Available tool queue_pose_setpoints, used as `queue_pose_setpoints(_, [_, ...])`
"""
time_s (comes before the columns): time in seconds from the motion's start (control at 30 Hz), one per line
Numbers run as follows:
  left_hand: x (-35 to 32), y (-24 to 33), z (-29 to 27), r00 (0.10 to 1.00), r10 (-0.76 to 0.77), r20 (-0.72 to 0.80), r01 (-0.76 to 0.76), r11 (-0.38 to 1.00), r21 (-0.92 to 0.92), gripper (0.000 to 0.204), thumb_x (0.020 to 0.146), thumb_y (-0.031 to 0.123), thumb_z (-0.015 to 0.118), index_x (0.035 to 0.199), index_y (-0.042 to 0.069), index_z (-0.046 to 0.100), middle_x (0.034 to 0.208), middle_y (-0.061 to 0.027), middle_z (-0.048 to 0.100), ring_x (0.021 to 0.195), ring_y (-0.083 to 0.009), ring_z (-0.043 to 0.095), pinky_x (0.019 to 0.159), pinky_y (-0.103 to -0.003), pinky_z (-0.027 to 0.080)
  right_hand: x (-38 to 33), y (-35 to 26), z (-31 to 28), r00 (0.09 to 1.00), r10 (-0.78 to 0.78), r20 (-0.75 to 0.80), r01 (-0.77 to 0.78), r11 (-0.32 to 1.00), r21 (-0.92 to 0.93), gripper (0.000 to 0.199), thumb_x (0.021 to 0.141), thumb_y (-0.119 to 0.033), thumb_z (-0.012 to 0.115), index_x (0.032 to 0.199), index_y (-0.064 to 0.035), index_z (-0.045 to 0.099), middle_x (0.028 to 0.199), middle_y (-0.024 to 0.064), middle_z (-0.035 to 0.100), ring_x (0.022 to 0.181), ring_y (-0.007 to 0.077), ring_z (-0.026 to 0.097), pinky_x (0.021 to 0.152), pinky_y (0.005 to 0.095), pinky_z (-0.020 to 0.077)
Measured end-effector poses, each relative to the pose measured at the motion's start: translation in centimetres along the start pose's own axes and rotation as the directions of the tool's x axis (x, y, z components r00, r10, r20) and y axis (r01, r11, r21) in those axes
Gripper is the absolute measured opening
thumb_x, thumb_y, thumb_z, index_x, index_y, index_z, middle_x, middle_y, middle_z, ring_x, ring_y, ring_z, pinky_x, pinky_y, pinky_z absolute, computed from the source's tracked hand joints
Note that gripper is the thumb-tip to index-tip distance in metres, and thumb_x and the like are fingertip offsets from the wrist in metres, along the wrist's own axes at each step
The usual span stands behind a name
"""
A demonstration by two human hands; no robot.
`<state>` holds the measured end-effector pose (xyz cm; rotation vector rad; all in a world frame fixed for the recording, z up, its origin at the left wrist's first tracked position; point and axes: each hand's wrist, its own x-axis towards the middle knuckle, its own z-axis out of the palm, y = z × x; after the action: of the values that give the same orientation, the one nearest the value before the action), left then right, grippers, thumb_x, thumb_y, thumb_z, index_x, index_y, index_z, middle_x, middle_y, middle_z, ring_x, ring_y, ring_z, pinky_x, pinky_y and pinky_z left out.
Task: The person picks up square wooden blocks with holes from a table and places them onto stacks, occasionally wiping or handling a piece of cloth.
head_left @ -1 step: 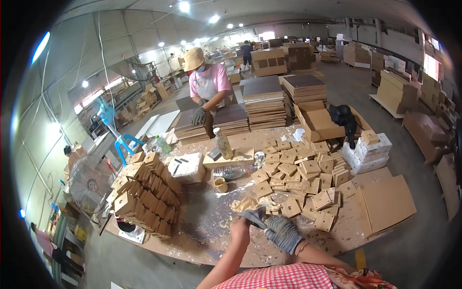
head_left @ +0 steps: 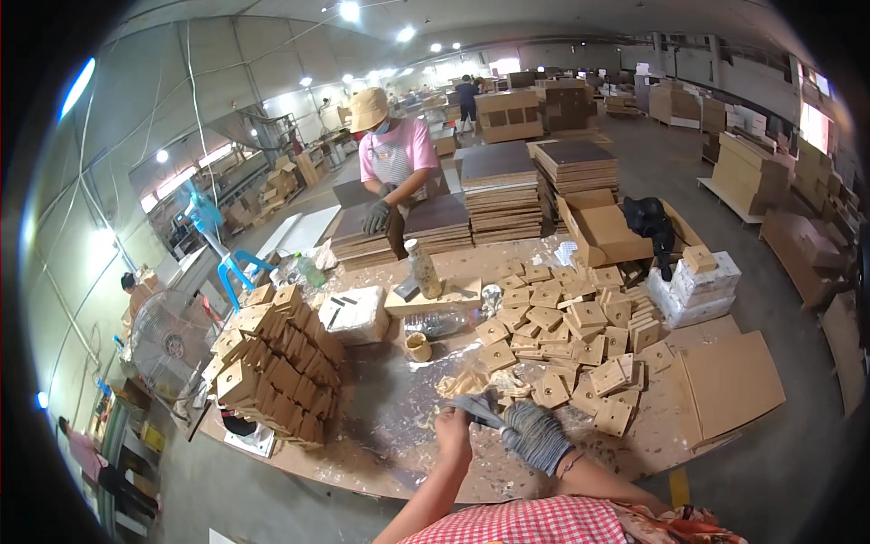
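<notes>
Apparently to steady it, a limp grey fabric piece [head_left: 478, 408] sits pinched in the fingers of the bare left hand [head_left: 452, 430], angled inward toward the ribbed grey-gloved right hand [head_left: 536, 441], whose curled fingers' grip I cannot tell, pale square wooden blocks [head_left: 545, 317] lying beyond the fingertips.

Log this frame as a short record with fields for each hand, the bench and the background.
Left hand: bare, gripping gray fabric
Right hand: in a gray knit glove, close against the fabric; grip unclear
Bench left: stacked wooden blocks
Bench middle: small cup
Bench right: loose pile of wooden blocks, open cardboard box
Background: co-worker in a tan hat, stacked dark-topped boards
</notes>
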<state>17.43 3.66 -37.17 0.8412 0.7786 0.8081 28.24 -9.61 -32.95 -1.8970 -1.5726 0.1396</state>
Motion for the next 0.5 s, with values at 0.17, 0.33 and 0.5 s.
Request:
queue_pose_setpoints(0.17, [-2.3, 1.2, 0.2, 0.854, 0.379, 0.356, -0.498, 0.404, 0.767, 0.024, 0.088, 0.001, 0.046, 0.110, -0.005, 0.056, 0.101, -0.0162, 0.062, 0.087, -0.0301, 0.061, 0.073, -0.040, 0.048, 4.2, 0.8, -1.0, 0.995, 0.008, -0.097, 0.002, 0.995, 0.102, 0.019, 0.081, -0.021, 0.056, 0.083, -0.0034, 0.062, 0.083, 0.0169, 0.060, 0.082, 0.0343, 0.057, 0.076, 0.0427, 0.0470])
queue_pose_setpoints(0.33, [-2.9, 0.7, -1.8, 0.767, 0.197, 0.611, -0.625, 0.016, 0.780, 0.034, 0.082, -0.001, 0.046, 0.115, -0.001, 0.055, 0.106, -0.0204, 0.057, 0.094, -0.0385, 0.057, 0.079, -0.043, 0.048, 8.3, -0.4, -0.4, 0.976, -0.209, -0.061, 0.209, 0.978, -0.009, 0.020, 0.080, -0.022, 0.055, 0.076, -0.0041, 0.063, 0.080, 0.0174, 0.061, 0.078, 0.0351, 0.057, 0.075, 0.0440, 0.0468])
queue_pose_setpoints(0.5, [0.3, -3.6, -6.0, 0.408, 0.345, 0.845, -0.847, -0.203, 0.491, 0.021, 0.082, 0.005, 0.052, 0.100, -0.003, 0.060, 0.103, -0.0198, 0.062, 0.097, -0.0380, 0.058, 0.084, -0.042, 0.047, 9.1, -5.3, 4.8, 0.911, -0.320, 0.258, 0.375, 0.905, -0.201, 0.023, 0.077, -0.021, 0.055, 0.074, -0.0025, 0.068, 0.075, 0.0172, 0.063, 0.079, 0.0339, 0.060, 0.077, 0.0457, 0.0468])
